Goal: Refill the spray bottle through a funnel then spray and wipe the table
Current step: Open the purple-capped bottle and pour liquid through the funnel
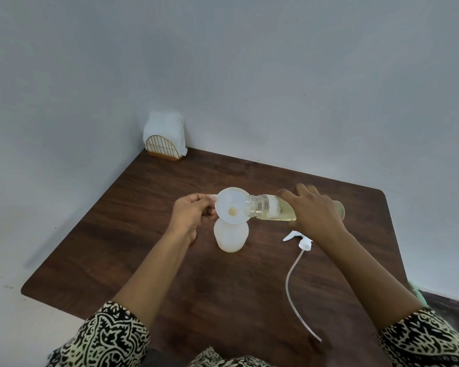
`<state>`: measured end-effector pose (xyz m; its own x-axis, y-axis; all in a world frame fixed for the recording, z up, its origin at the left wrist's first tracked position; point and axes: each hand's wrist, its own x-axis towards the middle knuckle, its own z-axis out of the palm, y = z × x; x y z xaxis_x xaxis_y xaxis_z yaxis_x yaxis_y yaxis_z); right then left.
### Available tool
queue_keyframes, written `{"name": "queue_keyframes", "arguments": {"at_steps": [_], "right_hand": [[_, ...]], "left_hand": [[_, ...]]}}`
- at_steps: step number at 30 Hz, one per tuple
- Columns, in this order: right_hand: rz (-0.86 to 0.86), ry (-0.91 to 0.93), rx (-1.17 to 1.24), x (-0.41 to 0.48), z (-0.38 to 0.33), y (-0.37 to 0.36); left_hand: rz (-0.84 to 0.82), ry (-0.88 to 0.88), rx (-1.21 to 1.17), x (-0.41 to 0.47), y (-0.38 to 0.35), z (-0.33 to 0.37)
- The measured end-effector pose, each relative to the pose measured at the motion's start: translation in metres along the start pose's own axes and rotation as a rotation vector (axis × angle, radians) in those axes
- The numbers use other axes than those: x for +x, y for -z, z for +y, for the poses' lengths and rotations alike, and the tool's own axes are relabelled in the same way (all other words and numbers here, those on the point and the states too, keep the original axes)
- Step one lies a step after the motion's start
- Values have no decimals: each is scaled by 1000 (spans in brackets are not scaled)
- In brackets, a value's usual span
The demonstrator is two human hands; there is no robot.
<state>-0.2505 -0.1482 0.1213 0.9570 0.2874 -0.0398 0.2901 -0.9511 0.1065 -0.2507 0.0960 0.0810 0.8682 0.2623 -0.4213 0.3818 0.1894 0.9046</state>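
Observation:
A white translucent spray bottle [230, 238] stands upright mid-table with a white funnel [232, 205] in its neck. My left hand [190, 214] pinches the funnel's left rim. My right hand [313, 210] grips a clear refill bottle [260, 206] tipped on its side, its open mouth over the funnel's right edge. Pale yellow liquid lies along the bottle's lower side. The white spray trigger head [298, 239] lies on the table to the right, its long dip tube [289, 284] curving toward me.
The dark wooden table [149, 250] sits in a corner of pale walls. A gold wire holder with white napkins [164, 139] stands at the far left corner. A green object [418, 294] shows past the right edge.

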Motion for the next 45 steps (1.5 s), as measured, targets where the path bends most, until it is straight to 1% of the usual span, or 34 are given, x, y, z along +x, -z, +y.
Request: {"name": "queue_keyframes", "arguments": {"at_steps": [21, 45], "right_hand": [[7, 0, -15, -4, -1, 1], [6, 11, -20, -5, -1, 4]], "left_hand": [[-3, -7, -16, -5, -1, -1], [36, -9, 26, -7, -4, 2]]}}
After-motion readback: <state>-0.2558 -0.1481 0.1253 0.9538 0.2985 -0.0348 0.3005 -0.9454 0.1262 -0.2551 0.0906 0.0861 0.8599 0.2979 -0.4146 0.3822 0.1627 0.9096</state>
